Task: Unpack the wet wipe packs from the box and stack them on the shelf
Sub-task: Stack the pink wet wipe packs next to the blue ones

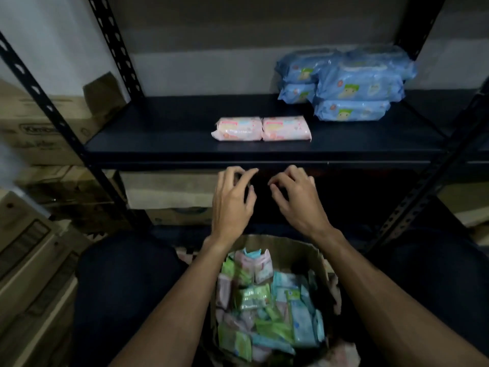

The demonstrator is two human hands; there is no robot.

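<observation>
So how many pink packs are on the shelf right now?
2. The left pink pack lies near the front edge of the shelf; the right pink pack touches it end to end. More could be hidden behind the blue packs.

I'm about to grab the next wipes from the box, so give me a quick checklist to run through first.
1. Left hand free: ok, it holds nothing.
2. Right hand free: ok, it holds nothing.
3. Box stocked: ok, many mixed packs inside.
4. Room on the shelf: ok, bare board left of the pink packs.
5. Pink packs fit to stack on: ok, two lie flat, side by side.
6. Blue packs stacked steadily: cannot tell from this view.
</observation>
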